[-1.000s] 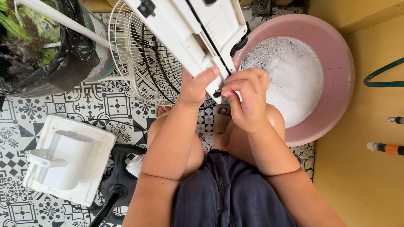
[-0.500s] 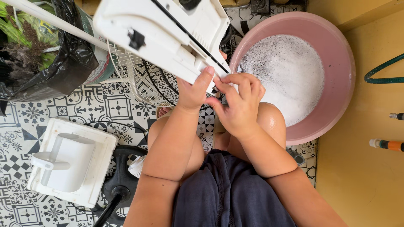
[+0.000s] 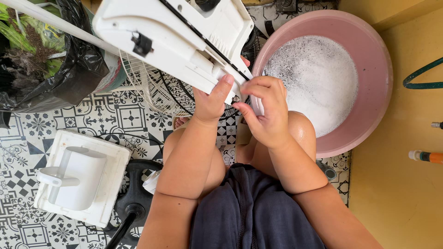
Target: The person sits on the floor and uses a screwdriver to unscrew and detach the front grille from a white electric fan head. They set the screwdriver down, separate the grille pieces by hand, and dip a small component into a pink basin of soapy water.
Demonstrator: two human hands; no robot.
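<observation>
A large white plastic fan part [image 3: 170,41] with a black cable along it is held up in front of me. My left hand [image 3: 213,99] grips its lower end from below, thumb on its face. My right hand [image 3: 265,113] pinches the same end, fingers closed on its edge next to the black cable. Under the part lies a white wire fan grille [image 3: 154,94] on the patterned tile floor. A pink basin [image 3: 369,87] of foamy water stands just right of my hands.
A white fan base [image 3: 80,182] lies on the tiles at the lower left, beside a black round stand [image 3: 134,198]. A black bag with plants [image 3: 50,60] sits at the upper left. A green hose [image 3: 420,76] and an orange-tipped hose [image 3: 427,157] lie on the yellow floor at the right.
The white part has swung leftward and turned, showing more of its broad face. Both hands stayed on its lower end and shifted slightly down.
</observation>
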